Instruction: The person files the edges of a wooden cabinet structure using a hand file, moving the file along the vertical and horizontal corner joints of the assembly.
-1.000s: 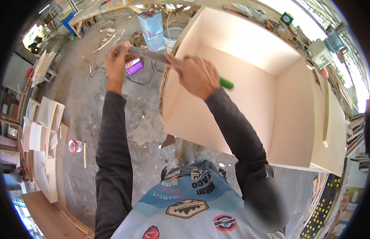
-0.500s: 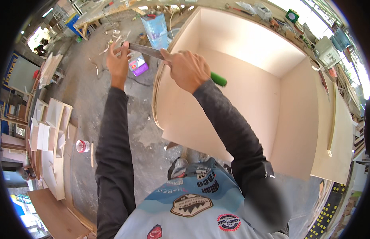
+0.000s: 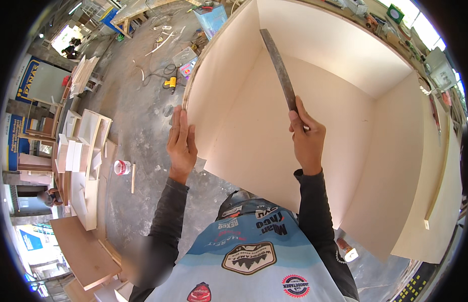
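Note:
In my right hand point(image 3: 308, 140) is a long flat metal file point(image 3: 278, 68), its blade pointing up and away over the inside of a large open cabinet box point(image 3: 274, 131). The fingers wrap round its near end, and the handle is hidden in the grip. The blade appears clear of the box's edges. My left hand point(image 3: 181, 148) lies with fingers stretched along the box's left front edge, seemingly touching it and holding nothing. The box is pale, with plywood layers showing along that edge.
A yellow power drill point(image 3: 170, 84) lies on the floor left of the box, near a purple carton point(image 3: 187, 68) and a blue container point(image 3: 212, 22). A white-and-red tub point(image 3: 122, 167) stands beside a stick point(image 3: 133, 178). Tools line a bench point(image 3: 395, 38) at the back.
My left hand has let go of the file's tip and come down to the box edge. My right hand has moved right, swinging the file to point away from me.

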`<state>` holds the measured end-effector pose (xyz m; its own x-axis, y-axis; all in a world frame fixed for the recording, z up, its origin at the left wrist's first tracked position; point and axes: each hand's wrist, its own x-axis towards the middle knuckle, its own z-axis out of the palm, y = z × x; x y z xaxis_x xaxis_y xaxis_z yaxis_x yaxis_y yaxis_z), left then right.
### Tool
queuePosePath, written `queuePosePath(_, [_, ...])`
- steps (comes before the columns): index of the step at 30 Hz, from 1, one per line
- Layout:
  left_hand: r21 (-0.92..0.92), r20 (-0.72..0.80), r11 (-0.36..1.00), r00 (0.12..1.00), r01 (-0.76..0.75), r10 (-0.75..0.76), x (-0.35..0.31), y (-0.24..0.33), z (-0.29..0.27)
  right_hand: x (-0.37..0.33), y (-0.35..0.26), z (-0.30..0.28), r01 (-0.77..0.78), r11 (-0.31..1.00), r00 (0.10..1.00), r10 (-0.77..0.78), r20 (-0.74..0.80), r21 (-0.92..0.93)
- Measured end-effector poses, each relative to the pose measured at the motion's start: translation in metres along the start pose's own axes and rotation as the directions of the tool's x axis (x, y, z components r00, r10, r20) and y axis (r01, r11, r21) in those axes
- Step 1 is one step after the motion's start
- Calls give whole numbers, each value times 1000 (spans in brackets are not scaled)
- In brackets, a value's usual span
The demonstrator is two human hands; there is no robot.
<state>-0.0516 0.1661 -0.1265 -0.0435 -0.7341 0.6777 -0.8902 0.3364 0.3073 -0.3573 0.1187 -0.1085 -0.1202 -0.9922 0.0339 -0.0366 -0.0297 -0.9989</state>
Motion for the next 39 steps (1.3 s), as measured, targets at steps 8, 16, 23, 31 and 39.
queuePosePath(8, [100,-13,994,999,32,-31,5,14,-5,-29,36,0,-18,992,994,5,108,123])
queuePosePath(16, [162,35,986,999,-37,32,-15,7,-19,-28,2,-1,414,882,890,-341,303,-225])
queuePosePath(23, [-41,-198,998,980,-36,28,37,18,-46,-53,-25,-4,676,562,700,-291,652,-476])
queuePosePath(31, [-129,84,973,975,-192,204,46,-27,-35,-38,-37,24,740,432,652,-272,707,-516])
queuePosePath(39, [-150,67,989,998,0,10,176,-88,-22,82,-90,109,784,300,618,-449,645,-543])
